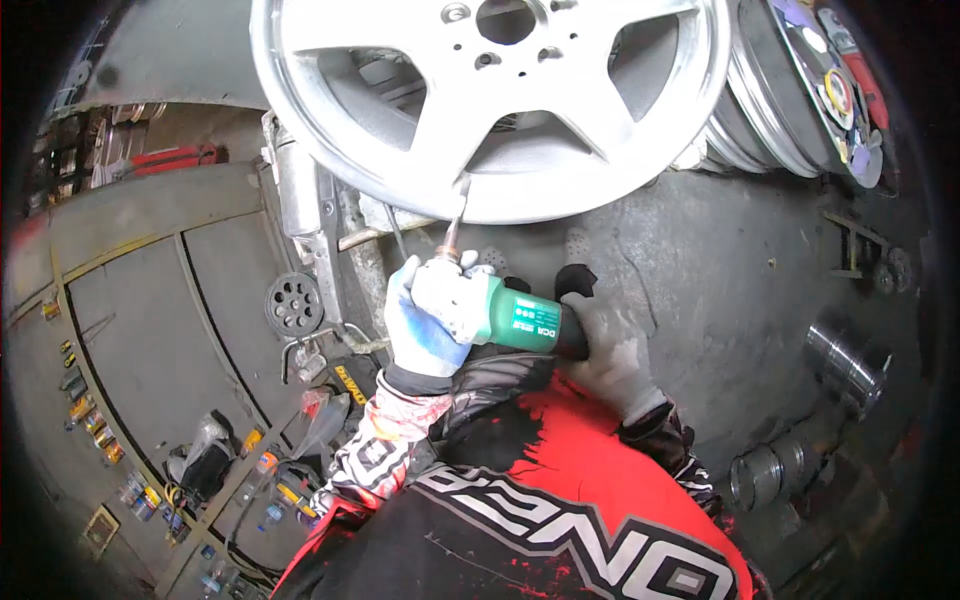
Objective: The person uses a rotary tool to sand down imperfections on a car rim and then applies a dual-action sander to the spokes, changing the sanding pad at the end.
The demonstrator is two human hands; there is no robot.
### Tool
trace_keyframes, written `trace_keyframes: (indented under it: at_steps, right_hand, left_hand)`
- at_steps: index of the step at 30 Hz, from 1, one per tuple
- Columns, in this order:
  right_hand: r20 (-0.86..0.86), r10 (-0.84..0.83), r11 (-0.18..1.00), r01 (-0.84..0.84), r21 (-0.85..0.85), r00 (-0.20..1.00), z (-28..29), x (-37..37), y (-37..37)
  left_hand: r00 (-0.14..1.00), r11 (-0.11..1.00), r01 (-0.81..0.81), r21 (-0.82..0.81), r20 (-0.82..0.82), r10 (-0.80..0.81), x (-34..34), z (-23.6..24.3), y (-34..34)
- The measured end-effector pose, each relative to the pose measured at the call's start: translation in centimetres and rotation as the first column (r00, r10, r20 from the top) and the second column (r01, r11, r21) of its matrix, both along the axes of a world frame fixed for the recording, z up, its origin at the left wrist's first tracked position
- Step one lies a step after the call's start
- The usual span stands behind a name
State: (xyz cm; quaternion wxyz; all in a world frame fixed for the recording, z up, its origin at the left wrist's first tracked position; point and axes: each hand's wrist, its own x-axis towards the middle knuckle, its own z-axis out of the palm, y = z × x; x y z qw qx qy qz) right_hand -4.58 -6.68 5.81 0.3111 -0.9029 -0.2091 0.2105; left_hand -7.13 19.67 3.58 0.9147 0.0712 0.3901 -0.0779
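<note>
A silver alloy wheel rim (520, 190) with broad spokes is mounted in front of me at the top of the view. I hold a green die grinder (520, 320) with a thin metal shaft (457, 222) whose tip touches the rim's lower edge. My left hand (425, 315), in a blue and white glove, grips the tool's front end near the shaft. My right hand (610, 350), in a grey glove, wraps the tool's black rear. My sleeves are black, red and white.
A second rim (760, 120) leans behind at the upper right. Metal cylinders (845, 360) and rings (760, 475) lie on the dirty floor to the right. A small perforated black disc (295, 303), a machine post (300, 200) and several small bottles (150, 495) are on the left.
</note>
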Motion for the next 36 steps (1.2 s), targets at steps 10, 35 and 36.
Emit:
trace_keyframes:
  at_steps: [10,35,36]
  right_hand:
    - [0.051,-0.004,0.984,0.013,-0.175,0.999,2.4,-0.5,-5.3]
    - [-0.076,0.028,0.998,-0.033,-0.060,0.997,2.0,0.8,-5.5]
    - [-0.073,0.013,0.996,-0.020,-0.091,0.997,2.3,0.8,-6.3]
  left_hand:
    - [0.994,0.993,-0.006,-0.116,0.107,0.018,0.4,-1.6,-6.9]
    - [0.999,0.995,-0.005,-0.103,0.043,0.009,0.3,1.5,-6.1]
    - [1.000,0.996,-0.017,-0.090,0.021,0.019,0.7,1.6,-7.2]
